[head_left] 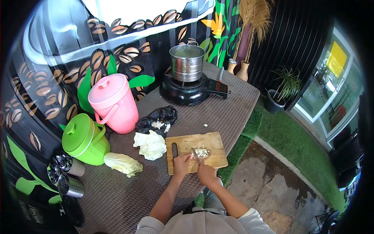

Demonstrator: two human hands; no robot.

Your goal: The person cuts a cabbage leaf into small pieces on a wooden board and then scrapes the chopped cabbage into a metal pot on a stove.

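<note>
On a wooden cutting board (221,146) lies a small heap of finely chopped pale bits (201,152), perhaps garlic. My right hand (206,173) is closed around the handle of a knife (196,154), whose blade stands at the left side of the heap. Beside the blade, my left hand (181,164) rests over the board with its fingers drawn together; what they pinch, if anything, is too small to make out. A pale leafy cabbage piece (151,146) sits left of the board, and a napa cabbage (124,164) lies farther left.
A steel pot (187,64) stands on a black portable gas stove (183,93) at the back. Left are a pink lidded jug (117,105), a green one (86,140), a black plastic bag (157,119) and a metal utensil holder (70,185). The table edge (244,124) runs along the right.
</note>
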